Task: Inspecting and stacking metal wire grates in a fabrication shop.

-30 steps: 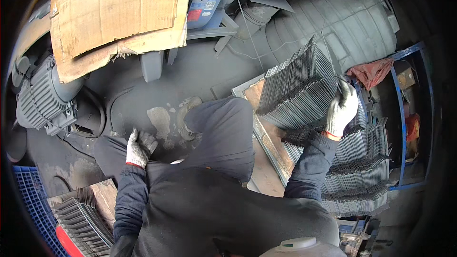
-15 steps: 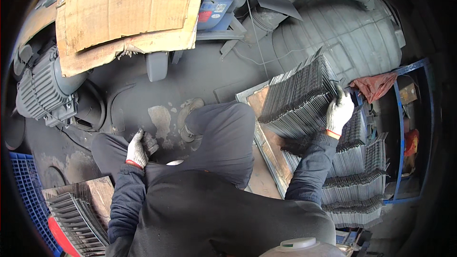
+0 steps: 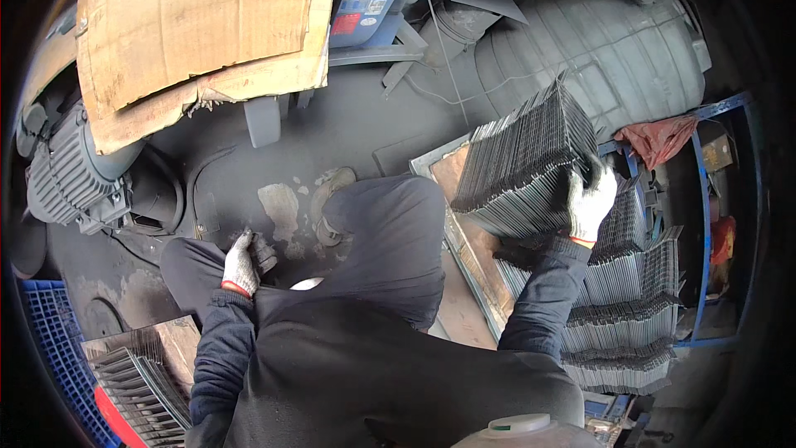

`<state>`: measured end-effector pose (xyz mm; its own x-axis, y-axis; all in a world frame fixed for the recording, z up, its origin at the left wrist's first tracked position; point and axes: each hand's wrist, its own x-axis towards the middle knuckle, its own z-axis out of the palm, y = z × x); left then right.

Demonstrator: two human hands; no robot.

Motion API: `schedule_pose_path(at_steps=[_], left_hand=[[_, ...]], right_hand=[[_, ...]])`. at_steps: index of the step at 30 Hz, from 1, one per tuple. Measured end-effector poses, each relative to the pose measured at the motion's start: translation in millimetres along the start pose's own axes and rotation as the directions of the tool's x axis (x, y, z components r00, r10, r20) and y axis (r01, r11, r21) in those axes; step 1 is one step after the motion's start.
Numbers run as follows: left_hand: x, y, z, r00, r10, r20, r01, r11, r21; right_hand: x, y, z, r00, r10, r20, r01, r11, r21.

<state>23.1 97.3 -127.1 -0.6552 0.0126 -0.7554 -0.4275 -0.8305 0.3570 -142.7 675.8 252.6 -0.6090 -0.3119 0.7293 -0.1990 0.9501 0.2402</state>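
Thin dark metal plates with ridged edges stand packed in a long stack (image 3: 518, 162) on a wooden board to my right. My right hand (image 3: 590, 206), in a white knit glove with blackened fingers, is at the stack's near right corner. Its thumb and fingers close around the plate edges there; how many plates they grip is hidden. Down by my left thigh rests my left hand (image 3: 241, 267), in a similar glove with a red cuff. The thumb stands apart from the dark, loosely bent fingers, and I see nothing held between them.
More plate stacks (image 3: 622, 328) lie right of my forearm, beside a blue metal frame (image 3: 703, 232). At lower left, slatted metal pieces (image 3: 137, 394) sit near a blue plastic crate (image 3: 58, 323). A motor (image 3: 75, 174), cardboard (image 3: 199, 29) and a large grey tank (image 3: 593, 66) stand ahead.
My right hand has shifted slightly down along the stack's corner, and its fingers have curled in around the plate edges. The left hand stays on the thigh. The whole view has turned slightly.
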Motion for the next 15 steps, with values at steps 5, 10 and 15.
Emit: schedule_pose_path(at_steps=[5,10,15], left_hand=[[-1,0,2,1.000,0.011,-0.024,-0.011,1.000,0.017],[2,-1,-2,0.999,0.009,-0.043,-0.008,1.000,0.028],[3,-2,-4,0.997,0.029,-0.076,-0.025,0.998,0.055]], right_hand=[[11,1,3,0.999,0.034,0.026,-0.031,0.994,-0.101],[7,5,11,0.990,0.124,0.064,-0.120,0.991,-0.066],[9,4,17,0.998,0.042,0.048,-0.042,0.999,-0.004]])
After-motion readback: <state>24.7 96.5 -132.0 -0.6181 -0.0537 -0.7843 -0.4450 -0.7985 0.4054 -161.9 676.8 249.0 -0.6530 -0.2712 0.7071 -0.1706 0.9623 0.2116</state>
